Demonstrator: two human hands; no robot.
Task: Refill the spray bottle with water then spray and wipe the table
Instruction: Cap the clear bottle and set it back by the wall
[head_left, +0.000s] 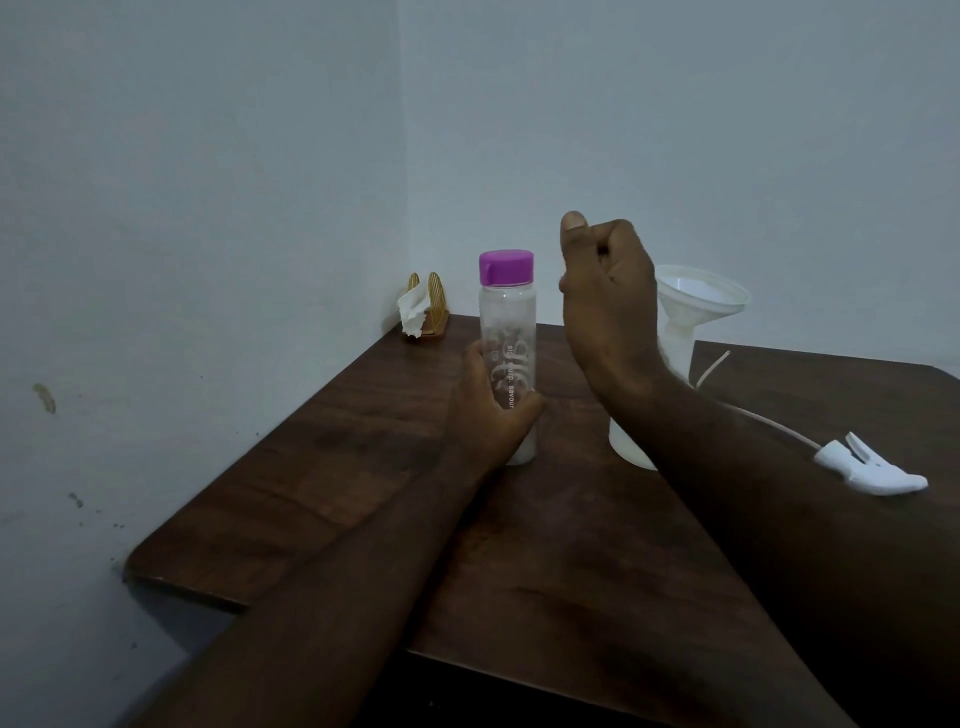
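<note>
While the spray bottle (631, 452) stood upright on the table (311, 467) with its top off, a white funnel (701, 296) sat in its neck, mouth up. The bottle lay behind the right forearm, partly hidden by it. Its spray head (872, 470) lay flat on the table well to the right, with the dip tube (769, 423) trailing back toward the bottle.

Just left of that was the water bottle (506, 317), clear, upright, long axis vertical, purple cap (506, 267) on. Fill level could not be told. The left hand (493, 410) gripped its lower body, fingers and thumb wrapped round, base on the table. The right hand (608, 291) was raised between the two bottles, fingers curled in with the thumb up and nothing seen in it. It sat just right of the cap at about cap height, not touching.

Key relation: the cap was nearest the right hand, and the left hand was low on the body. The likely step was the right hand twisting the cap off while the left steadied, then a pour rightward into the funnel. Refill not yet begun.

Counts:
- Bottles: one spray bottle, one water bottle.
- Parts: one funnel, one spray head, one tube, one cap.
- Hands: two.
- Far corner: one napkin holder (434, 304) with one tissue (413, 314).
</note>
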